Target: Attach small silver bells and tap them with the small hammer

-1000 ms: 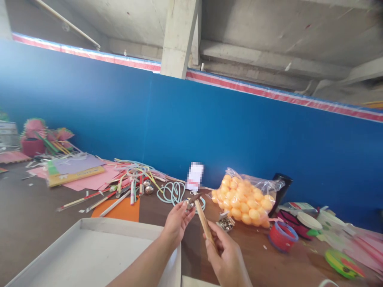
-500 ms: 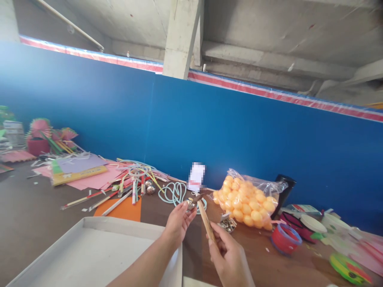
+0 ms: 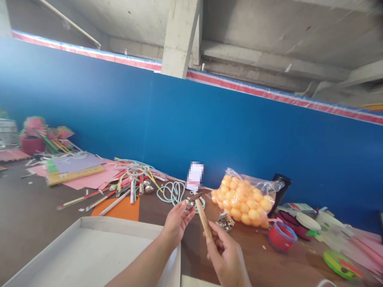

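My left hand point(image 3: 177, 223) is closed around a shiny silver ball point(image 3: 189, 204), gripping it with the fingertips above the table. My right hand point(image 3: 226, 252) is wrapped round the wooden handle of a small hammer point(image 3: 203, 218). The hammer's dark head point(image 3: 196, 196) is at the top of the ball, close against it; whether they touch I cannot tell. Just beyond both hands lies a coil of pale blue cord point(image 3: 172, 192). A small heap of shiny metal pieces point(image 3: 225, 223) sits to the right of the hammer.
A white shallow tray point(image 3: 89, 247) fills the near left. Coloured paper, sticks and more silver balls point(image 3: 148, 188) lie behind it. At right are a clear bag of orange balls point(image 3: 242, 201), a red tape roll point(image 3: 282, 236) and a green tape measure point(image 3: 339, 263). A blue partition stands behind.
The hammer head has come slightly lower and nearer the silver ball. Both hands keep their grips. The whole view has shifted a little.
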`<act>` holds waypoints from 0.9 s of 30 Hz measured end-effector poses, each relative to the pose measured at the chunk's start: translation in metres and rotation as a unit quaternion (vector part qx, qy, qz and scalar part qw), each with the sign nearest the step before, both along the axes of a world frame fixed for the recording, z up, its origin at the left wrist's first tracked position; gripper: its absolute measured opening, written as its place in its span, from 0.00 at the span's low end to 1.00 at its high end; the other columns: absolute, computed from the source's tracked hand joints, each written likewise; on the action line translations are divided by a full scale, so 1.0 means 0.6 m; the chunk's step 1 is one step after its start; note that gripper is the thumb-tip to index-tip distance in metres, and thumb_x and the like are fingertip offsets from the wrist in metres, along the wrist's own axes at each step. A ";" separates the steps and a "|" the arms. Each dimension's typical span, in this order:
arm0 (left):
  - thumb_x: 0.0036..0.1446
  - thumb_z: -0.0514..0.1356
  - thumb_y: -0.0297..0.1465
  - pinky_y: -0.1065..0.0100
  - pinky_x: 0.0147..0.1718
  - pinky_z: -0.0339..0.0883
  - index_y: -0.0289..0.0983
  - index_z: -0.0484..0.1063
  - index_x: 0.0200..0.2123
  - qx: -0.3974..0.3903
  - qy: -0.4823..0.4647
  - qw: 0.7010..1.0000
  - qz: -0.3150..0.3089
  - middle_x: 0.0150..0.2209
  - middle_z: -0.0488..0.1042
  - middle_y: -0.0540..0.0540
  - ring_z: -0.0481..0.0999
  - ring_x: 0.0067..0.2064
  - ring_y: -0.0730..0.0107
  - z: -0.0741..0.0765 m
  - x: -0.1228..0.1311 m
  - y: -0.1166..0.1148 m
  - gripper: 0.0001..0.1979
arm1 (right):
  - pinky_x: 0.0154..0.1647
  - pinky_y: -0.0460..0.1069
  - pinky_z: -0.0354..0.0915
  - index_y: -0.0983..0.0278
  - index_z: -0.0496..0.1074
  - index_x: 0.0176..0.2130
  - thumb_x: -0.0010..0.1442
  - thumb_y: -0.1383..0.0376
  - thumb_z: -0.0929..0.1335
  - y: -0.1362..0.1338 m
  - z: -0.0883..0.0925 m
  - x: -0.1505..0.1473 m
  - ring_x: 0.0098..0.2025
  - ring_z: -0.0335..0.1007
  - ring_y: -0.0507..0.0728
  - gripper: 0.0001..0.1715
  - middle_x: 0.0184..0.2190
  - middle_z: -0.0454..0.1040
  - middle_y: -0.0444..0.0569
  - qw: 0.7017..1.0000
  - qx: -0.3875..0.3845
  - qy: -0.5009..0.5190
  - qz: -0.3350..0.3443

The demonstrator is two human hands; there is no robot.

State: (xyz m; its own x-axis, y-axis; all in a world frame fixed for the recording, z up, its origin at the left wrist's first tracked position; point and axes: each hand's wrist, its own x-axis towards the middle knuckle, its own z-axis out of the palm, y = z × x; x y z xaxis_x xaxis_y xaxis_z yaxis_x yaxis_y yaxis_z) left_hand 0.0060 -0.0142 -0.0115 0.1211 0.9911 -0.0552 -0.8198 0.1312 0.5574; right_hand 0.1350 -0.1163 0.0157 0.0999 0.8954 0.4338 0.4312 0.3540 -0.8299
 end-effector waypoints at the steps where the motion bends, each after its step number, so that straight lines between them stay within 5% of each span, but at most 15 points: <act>1: 0.52 0.60 0.26 0.67 0.38 0.71 0.31 0.69 0.32 -0.003 0.004 1.000 -0.002 0.32 0.75 0.42 0.76 0.34 0.68 0.001 0.000 -0.001 0.04 | 0.24 0.45 0.70 0.66 0.68 0.49 0.54 0.57 0.65 0.000 -0.001 0.000 0.22 0.71 0.54 0.24 0.36 0.77 0.56 1.000 -0.004 0.004 -0.003; 27: 0.51 0.60 0.29 0.69 0.32 0.70 0.34 0.67 0.33 -0.027 0.016 0.999 -0.004 0.30 0.72 0.46 0.75 0.32 0.71 -0.001 0.000 -0.003 0.06 | 0.20 0.44 0.67 0.64 0.66 0.49 0.56 0.59 0.65 0.000 -0.006 0.002 0.20 0.68 0.51 0.22 0.34 0.76 0.51 0.999 -0.039 -0.001 0.009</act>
State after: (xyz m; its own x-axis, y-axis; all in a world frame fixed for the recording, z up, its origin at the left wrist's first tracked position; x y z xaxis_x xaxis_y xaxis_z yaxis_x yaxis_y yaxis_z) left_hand 0.0062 -0.0162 -0.0121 0.1261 0.9855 -0.1133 -0.8007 0.1685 0.5748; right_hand 0.1359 -0.1161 0.0121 0.0828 0.9285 0.3621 0.4266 0.2953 -0.8549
